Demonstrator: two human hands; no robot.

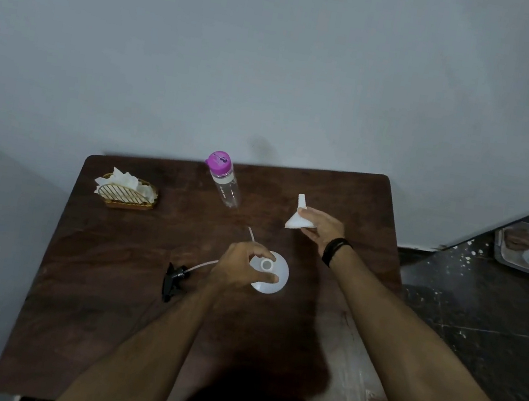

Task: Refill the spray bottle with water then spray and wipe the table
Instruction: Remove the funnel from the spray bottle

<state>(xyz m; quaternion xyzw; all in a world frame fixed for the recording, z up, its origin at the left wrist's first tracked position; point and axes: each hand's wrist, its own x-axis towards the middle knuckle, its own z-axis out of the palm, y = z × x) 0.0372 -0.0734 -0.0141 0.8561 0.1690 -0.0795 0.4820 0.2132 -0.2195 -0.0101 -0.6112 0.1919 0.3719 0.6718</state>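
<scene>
The scene is dim and flat, with a cool grey cast over the wall (280, 47) and no glare anywhere. A broad dark shadow pools on the table (112, 280) near the bottom edge, below the person's forearms. The picture is soft throughout, with wide-angle bending that splays the table's edges outward, and the tray (502, 262) at right is blurred.

One head-worn wide-angle view looks steeply down, close over the table (112, 280), its edges perhaps distorted.
</scene>
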